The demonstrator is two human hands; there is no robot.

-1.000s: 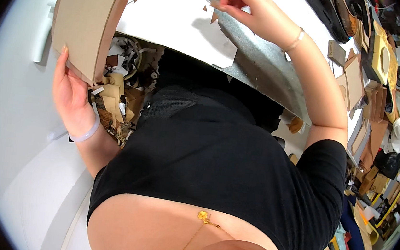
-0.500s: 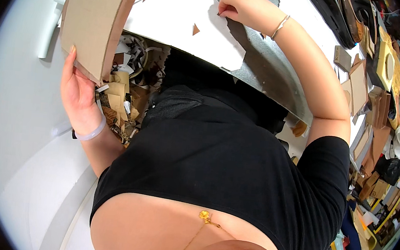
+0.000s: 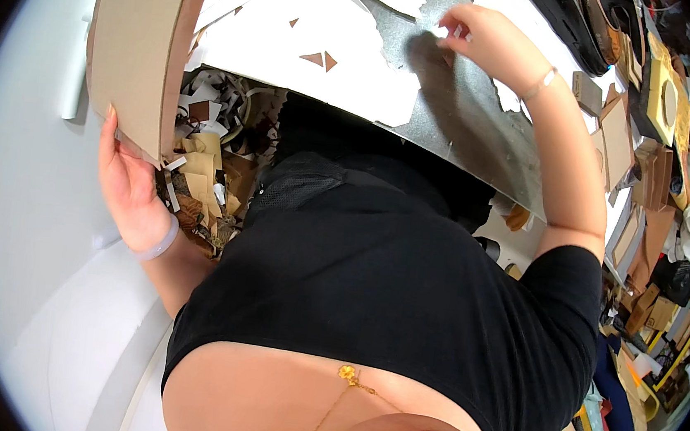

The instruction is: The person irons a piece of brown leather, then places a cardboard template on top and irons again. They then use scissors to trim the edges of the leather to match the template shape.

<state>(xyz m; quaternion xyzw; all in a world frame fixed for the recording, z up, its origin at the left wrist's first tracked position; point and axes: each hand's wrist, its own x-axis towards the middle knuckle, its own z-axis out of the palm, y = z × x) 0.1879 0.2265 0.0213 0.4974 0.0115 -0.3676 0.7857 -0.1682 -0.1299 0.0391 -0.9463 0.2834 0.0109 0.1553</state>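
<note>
My left hand (image 3: pixel 128 186) grips the lower end of a large curved beige board (image 3: pixel 132 50), the thumb on its face and the fingers behind the edge. The board stands tilted at the left, its brown edge toward the table. Above the table, my right hand (image 3: pixel 477 39) hangs with its fingers curled together. A small brownish bit shows by its fingertips, too small to name. Beneath it lies a grey metal plate (image 3: pixel 446 117), next to torn white paper (image 3: pixel 339 15). Small brown triangular scraps (image 3: pixel 330 62) rest on the paper.
Below the table edge at left, a heap of paper and leather offcuts (image 3: pixel 209 161) fills a bin-like space. Along the right stand dark shoe-like items (image 3: pixel 578 38), a grey block (image 3: pixel 587 92), board pieces and a yellow block (image 3: pixel 663 105). A white wall (image 3: pixel 16 184) rises at left.
My right hand has moved right, away from the torn paper's edge to above the metal plate. My left hand and the board have shifted slightly left and down in view. More brown triangles show.
</note>
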